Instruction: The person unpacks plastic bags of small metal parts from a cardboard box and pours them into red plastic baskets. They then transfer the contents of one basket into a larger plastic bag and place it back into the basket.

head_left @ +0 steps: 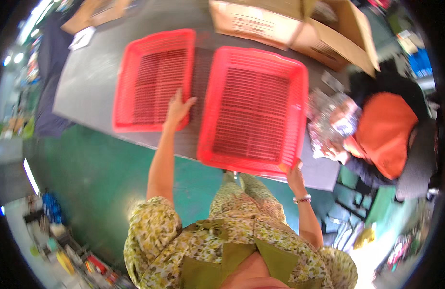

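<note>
Two red perforated plastic baskets are positioned side by side on the dark grey table, near its front edge. A narrow strip of the table (85, 94) separates them. The left basket (155, 79) has raised lattice walls and a grid base; the right basket (254, 111) is of the same type and occupies more of the view.

Left hand (180, 107): extended over the near right part of the left basket. Its fingers are spread wide and the thumb points toward the right basket. Whether the fingers bear on the basket cannot be determined.

Right hand (295, 175): located at the near right corner of the right basket, fingers closed on the rim. The exact finger position is blurred. A bracelet (302, 198) encircles the right wrist.

Surrounding items: a cardboard box (256, 21) stands behind the right basket, and an open carton (340, 36) with raised flaps adjoins it on the right. Clear plastic bags (331, 123) lie to the right of the right basket. An orange item (386, 132), apparently soft, is located beyond the bags. A green floor (82, 156) extends below the table's front edge.
</note>
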A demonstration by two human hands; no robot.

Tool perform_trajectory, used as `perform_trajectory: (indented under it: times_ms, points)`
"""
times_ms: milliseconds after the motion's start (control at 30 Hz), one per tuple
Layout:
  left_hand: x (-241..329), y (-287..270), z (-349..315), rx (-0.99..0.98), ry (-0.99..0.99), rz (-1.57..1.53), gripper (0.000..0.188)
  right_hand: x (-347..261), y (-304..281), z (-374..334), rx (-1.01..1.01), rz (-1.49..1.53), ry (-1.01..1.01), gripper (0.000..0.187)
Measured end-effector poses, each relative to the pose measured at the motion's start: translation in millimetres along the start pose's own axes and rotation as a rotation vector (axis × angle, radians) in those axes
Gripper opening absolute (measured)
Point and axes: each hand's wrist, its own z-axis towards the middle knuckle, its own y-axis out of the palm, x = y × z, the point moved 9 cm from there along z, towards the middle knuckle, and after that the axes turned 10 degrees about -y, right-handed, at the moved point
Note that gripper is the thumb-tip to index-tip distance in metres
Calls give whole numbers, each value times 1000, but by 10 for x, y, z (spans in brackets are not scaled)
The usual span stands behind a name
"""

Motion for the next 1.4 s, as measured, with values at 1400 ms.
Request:
perform_trajectory:
  times_ms: [1400]
  points:
    - [3164, 3008, -4992, -598, 627, 475, 44, 5921, 1804, -6889, 276, 851, 1325, 25]
